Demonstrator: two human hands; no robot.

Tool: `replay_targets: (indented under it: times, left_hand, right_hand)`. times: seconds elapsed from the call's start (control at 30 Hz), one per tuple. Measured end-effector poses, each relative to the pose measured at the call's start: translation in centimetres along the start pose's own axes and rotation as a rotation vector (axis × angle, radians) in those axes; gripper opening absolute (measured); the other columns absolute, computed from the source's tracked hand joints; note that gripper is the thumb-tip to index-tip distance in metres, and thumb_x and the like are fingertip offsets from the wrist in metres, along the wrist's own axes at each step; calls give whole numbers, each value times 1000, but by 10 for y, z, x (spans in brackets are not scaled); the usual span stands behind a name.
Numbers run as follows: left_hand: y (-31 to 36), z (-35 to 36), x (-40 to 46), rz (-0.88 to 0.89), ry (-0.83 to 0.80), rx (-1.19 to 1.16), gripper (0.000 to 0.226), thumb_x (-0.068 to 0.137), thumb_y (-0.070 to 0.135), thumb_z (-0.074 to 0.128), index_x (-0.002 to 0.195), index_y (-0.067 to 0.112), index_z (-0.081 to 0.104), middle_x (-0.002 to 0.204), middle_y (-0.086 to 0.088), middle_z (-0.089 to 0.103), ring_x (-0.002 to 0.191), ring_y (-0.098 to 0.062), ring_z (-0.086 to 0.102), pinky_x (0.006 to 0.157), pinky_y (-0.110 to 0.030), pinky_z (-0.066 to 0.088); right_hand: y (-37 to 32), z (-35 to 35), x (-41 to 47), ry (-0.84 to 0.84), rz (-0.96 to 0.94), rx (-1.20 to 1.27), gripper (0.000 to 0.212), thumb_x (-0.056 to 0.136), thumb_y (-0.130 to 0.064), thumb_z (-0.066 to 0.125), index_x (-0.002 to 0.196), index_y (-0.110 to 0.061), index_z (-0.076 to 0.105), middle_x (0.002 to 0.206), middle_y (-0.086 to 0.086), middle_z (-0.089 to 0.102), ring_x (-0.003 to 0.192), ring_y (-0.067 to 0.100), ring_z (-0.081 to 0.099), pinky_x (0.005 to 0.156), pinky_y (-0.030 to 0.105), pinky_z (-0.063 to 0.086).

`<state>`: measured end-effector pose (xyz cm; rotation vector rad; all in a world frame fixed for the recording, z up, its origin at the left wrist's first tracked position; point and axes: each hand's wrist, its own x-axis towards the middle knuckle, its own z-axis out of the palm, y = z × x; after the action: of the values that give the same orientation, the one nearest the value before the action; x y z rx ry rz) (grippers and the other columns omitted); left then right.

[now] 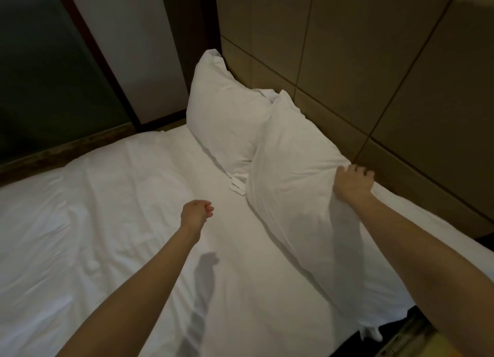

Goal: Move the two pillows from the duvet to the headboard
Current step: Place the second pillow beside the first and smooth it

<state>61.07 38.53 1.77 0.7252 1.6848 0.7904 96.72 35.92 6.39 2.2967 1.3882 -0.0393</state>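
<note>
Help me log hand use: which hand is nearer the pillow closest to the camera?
Right. The right hand has its grip on the near pillow, at its upper edge by the headboard. The left hand, fingers curled, hangs apart to its left over the duvet, touching nothing.

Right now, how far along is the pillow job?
Done: the far pillow leans on the headboard. In hand: the right hand grips the near pillow, which stands on the bed close to the headboard. The left hand holds nothing. Left: settle that pillow and let go.
</note>
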Motion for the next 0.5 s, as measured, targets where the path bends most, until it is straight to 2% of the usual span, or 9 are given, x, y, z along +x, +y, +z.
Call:
replay_targets:
  times: [0.07, 0.17, 0.27, 0.37, 0.5]
  left_hand:
    - [9, -5, 6, 18, -7, 11, 23, 91, 8, 42, 98, 6, 64, 88, -8, 67, 68, -15, 60, 68, -25, 45]
    - [24, -6, 20, 59, -15, 30, 23, 91, 8, 41, 98, 6, 63, 101, -15, 68, 79, -21, 60, 88, -34, 47]
    - [42, -1, 35, 104, 1, 19, 29, 91, 9, 38, 104, 5, 63, 102, -14, 66, 80, -22, 59, 84, -33, 44]
    - [55, 8, 54, 129, 33, -9, 32, 93, 11, 36, 112, 4, 61, 101, -11, 64, 85, -22, 60, 87, -35, 44]
    - [67, 21, 80, 136, 85, -72, 31, 93, 11, 36, 112, 5, 61, 98, -9, 62, 77, -18, 59, 87, -34, 44]
  right_hand:
    - [-18, -12, -5, 26, -18, 54, 50, 92, -23, 37, 141, -13, 38, 149, 16, 35, 135, 36, 33, 109, 47, 27]
    - [-43, -23, -4, 155, -154, 79, 44, 92, -18, 39, 136, -14, 42, 142, 11, 42, 133, 32, 36, 107, 47, 27]
    - [-60, -33, 6, 224, -249, 80, 41, 92, -14, 43, 132, -14, 44, 137, 11, 45, 127, 31, 41, 104, 45, 31]
    - [-78, -46, 31, 319, -348, 126, 39, 91, -12, 45, 131, -12, 45, 134, 11, 48, 122, 31, 45, 99, 43, 35]
    - [-110, -57, 71, 392, -448, 291, 43, 92, -16, 47, 134, -11, 43, 140, 13, 46, 126, 32, 43, 101, 42, 33]
